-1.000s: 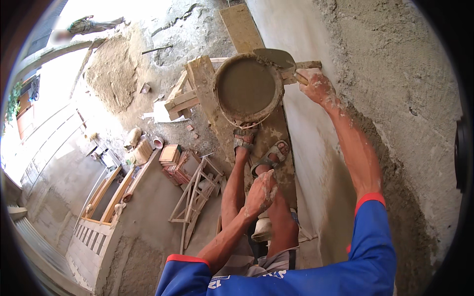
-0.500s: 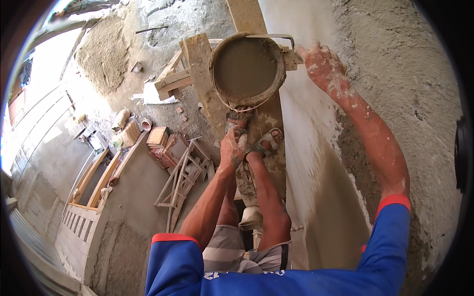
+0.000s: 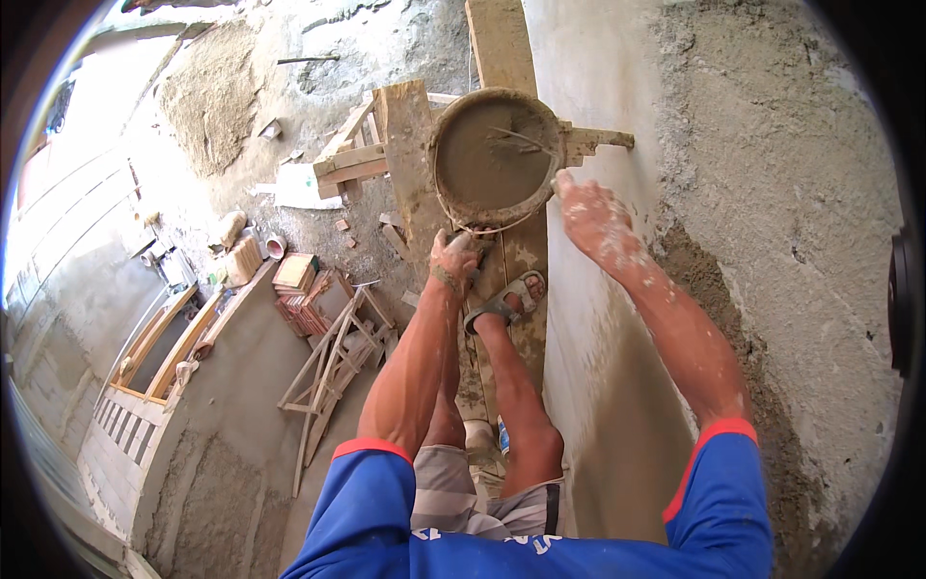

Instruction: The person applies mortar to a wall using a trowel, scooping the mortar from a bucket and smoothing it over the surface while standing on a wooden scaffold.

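head view: a round mortar bucket (image 3: 494,154) sits upper centre on a wooden scaffold plank (image 3: 526,261). the left hand (image 3: 455,259) grips the bucket's lower rim; the right hand (image 3: 590,214), mortar-spattered, rests half-open beside the plastered wall (image 3: 617,386).

Rough grey plastered wall (image 3: 772,193) at right, dirt ground (image 3: 289,222) w/ sand pile (image 3: 207,92) below, bright daylight.
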{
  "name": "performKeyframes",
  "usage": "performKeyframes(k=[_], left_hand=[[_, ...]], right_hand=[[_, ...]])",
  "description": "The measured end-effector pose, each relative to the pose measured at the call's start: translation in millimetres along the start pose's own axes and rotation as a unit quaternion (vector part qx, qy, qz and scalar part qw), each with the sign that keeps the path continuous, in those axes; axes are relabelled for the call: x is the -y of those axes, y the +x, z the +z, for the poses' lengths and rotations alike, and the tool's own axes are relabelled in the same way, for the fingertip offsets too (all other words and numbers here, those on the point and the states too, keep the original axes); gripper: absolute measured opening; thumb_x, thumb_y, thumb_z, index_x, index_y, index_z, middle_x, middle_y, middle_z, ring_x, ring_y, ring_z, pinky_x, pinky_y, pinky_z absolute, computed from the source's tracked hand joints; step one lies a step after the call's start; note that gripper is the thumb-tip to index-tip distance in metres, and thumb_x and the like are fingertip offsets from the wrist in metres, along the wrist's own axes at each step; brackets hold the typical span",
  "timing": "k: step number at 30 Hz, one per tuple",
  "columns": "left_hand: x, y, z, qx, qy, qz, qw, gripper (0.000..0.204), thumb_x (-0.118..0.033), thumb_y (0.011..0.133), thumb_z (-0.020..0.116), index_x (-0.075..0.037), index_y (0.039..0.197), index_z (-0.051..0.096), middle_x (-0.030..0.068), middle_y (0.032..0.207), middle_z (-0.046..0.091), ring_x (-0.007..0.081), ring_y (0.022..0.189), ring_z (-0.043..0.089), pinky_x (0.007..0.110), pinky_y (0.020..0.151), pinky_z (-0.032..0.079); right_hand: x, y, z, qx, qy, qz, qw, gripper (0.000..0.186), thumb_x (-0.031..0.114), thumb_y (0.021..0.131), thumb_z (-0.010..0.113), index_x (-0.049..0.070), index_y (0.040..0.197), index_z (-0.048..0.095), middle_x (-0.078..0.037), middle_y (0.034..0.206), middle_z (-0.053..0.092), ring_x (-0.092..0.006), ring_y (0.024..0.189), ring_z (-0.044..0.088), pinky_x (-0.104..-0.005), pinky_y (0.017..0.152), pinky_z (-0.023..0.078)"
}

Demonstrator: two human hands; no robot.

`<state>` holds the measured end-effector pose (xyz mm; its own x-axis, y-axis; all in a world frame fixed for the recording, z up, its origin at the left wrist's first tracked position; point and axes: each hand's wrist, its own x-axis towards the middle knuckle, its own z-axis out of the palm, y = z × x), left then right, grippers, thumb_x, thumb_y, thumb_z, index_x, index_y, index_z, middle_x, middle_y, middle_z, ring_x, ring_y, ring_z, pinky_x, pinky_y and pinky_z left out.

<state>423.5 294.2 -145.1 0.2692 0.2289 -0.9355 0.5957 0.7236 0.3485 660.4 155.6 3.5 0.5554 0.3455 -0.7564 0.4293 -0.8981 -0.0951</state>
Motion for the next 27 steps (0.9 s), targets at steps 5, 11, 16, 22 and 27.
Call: performKeyframes(k=[5, 11, 16, 22, 27], left_hand=[[-55.1, -23.6, 53.6, -0.029, -0.051, -0.06, 0.996, 0.034, -0.019, 0.092, 0.06, -0.008, 0.121, 0.047, 0.0106, 0.097, 0.063, 0.0269, 0.077, 0.065, 0.041, 0.062, 0.053], [-182.7, -5.1, 133.1, 0.117, 0.335, 0.305, 0.884, 0.073, -0.035, 0.085, 0.066, 0.003, 0.141, 0.041, 0.0269, 0.129, 0.055, 0.034, 0.115, 0.057, 0.041, 0.098, 0.046], [-202.6, -6.3, 108.6, 0.045, 0.36, 0.382, 0.85, 0.05, -0.022, 0.091, 0.055, 0.007, 0.131, 0.049, 0.0235, 0.112, 0.064, 0.0284, 0.099, 0.065, 0.038, 0.084, 0.054], [-73.1, -103.0, 16.2, 0.101, 0.399, 0.249, 0.877, 0.042, -0.014, 0.088, 0.058, 0.003, 0.126, 0.053, 0.0204, 0.105, 0.065, 0.0289, 0.093, 0.066, 0.038, 0.082, 0.052], [-23.5, -191.6, 16.8, 0.113, 0.331, 0.107, 0.93, 0.046, -0.017, 0.089, 0.061, -0.001, 0.131, 0.05, 0.0206, 0.109, 0.065, 0.0303, 0.098, 0.065, 0.038, 0.085, 0.051]], right_hand=[[-67.2, -79.9, -3.4, -0.061, 0.233, 0.088, 0.967, 0.037, 0.018, 0.085, 0.064, 0.007, 0.119, 0.053, -0.024, 0.1, 0.065, -0.0436, 0.094, 0.063, -0.0493, 0.082, 0.051], [-121.7, -156.8, 37.3, -0.067, 0.183, 0.107, 0.975, 0.041, 0.014, 0.083, 0.065, 0.008, 0.123, 0.056, -0.023, 0.101, 0.065, -0.0422, 0.095, 0.062, -0.0498, 0.081, 0.05], [-80.5, -100.5, 42.4, -0.141, 0.091, -0.031, 0.985, 0.031, 0.021, 0.086, 0.063, 0.011, 0.115, 0.06, -0.016, 0.086, 0.065, -0.037, 0.082, 0.065, -0.0473, 0.073, 0.053], [-18.2, 57.9, 68.7, -0.133, 0.014, -0.029, 0.991, 0.016, 0.013, 0.085, 0.056, 0.004, 0.097, 0.061, -0.017, 0.082, 0.067, -0.0308, 0.076, 0.069, -0.0414, 0.066, 0.057], [27.3, 48.3, 72.8, -0.082, 0.002, -0.089, 0.993, 0.017, 0.011, 0.084, 0.055, 0.004, 0.098, 0.061, -0.018, 0.085, 0.069, -0.0309, 0.08, 0.071, -0.0404, 0.07, 0.058]])
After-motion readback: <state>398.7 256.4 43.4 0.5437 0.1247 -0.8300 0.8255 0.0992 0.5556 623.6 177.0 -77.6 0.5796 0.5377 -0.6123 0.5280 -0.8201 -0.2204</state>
